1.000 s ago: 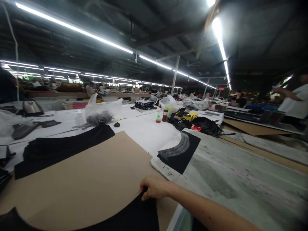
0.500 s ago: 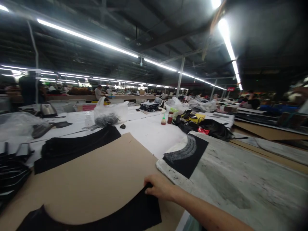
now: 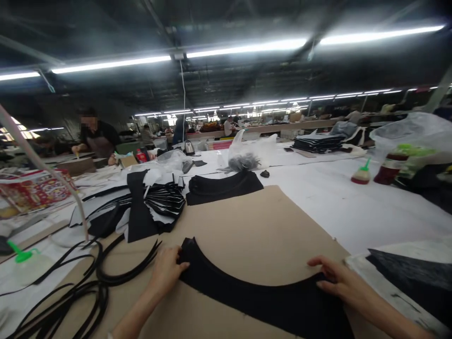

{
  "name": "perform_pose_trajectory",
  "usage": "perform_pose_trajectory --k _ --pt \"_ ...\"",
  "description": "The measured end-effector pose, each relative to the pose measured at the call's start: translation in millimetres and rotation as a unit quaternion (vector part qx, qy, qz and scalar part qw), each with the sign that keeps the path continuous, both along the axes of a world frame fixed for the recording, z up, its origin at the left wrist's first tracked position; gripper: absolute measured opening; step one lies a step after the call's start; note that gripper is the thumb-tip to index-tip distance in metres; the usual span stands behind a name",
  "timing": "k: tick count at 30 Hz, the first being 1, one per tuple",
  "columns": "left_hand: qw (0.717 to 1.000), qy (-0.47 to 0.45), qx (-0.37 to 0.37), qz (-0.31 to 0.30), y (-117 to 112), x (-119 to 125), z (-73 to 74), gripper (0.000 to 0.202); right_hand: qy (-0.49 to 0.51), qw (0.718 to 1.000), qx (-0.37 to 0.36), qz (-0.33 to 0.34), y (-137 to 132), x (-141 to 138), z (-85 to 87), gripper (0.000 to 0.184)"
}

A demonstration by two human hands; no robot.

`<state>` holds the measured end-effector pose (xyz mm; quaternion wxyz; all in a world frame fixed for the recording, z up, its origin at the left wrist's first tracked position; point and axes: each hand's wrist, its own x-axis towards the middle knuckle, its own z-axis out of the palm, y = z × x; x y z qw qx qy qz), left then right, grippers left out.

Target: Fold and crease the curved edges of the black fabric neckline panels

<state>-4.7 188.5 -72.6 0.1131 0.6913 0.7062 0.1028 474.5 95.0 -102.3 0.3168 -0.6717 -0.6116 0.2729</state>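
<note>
Off the left edge of the cardboard sheet (image 3: 254,221), a green-capped bottle (image 3: 21,263) is seen on the white tabletop (image 3: 318,202). A tangle of black cords (image 3: 84,287) is spread over the sheet's near left corner. At the sheet's far left corner, a heap of black and striped cut pieces (image 3: 155,202) is piled.

The left hand (image 3: 167,268) is placed on the near left part of the sheet, its fingers closed narrowly on the pointed left end of a curved black fabric piece (image 3: 254,296). That piece is laid flat along the sheet's near edge, arched like a crescent.

Against the sheet's far edge a folded black stack (image 3: 222,184) is set, and beyond it a clear plastic bag (image 3: 252,153). The right hand (image 3: 335,282) is laid at the sheet's near right corner, with its fingers loosely extended and pressed on the piece's right end; nothing is gripped by it. Well to the right of the sheet, a small green-tipped bottle (image 3: 360,175) and a dark red bottle (image 3: 386,170) are stood on the tabletop.
</note>
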Motion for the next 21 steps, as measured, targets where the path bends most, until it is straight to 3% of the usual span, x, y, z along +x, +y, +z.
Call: perform_pose_trajectory --k 2,4,7,10,13,17,21 --pt "1.0 -0.009 -0.009 -0.005 -2.6 5.6 0.3 0.023 0.0 1.0 0.025 -0.001 15.6 5.4 -2.7 0.038" --pt "1.0 -0.011 -0.005 -0.006 -4.4 11.9 2.7 0.014 -0.016 0.999 0.041 -0.003 34.7 11.1 -2.0 0.038" --pt "1.0 -0.006 0.016 -0.022 -1.8 21.8 10.7 0.036 -0.028 0.998 0.054 -0.005 63.2 17.7 6.9 0.041" --pt "0.995 -0.006 -0.012 -0.094 7.3 29.9 21.8 0.059 -0.021 0.998 0.063 -0.006 85.5 18.4 21.5 0.044" --pt "0.984 -0.003 -0.062 -0.168 20.1 34.4 31.1 0.04 -0.032 0.997 0.07 -0.003 103.2 14.3 34.3 0.044" --pt "0.978 0.023 -0.076 -0.193 48.0 36.6 44.4 0.019 -0.065 0.994 0.091 0.012 133.0 7.3 48.6 0.038" --pt "0.977 0.07 -0.064 -0.19 104.4 42.2 70.1 0.011 -0.104 0.989 0.101 -0.012 186.7 1.6 69.7 0.035"
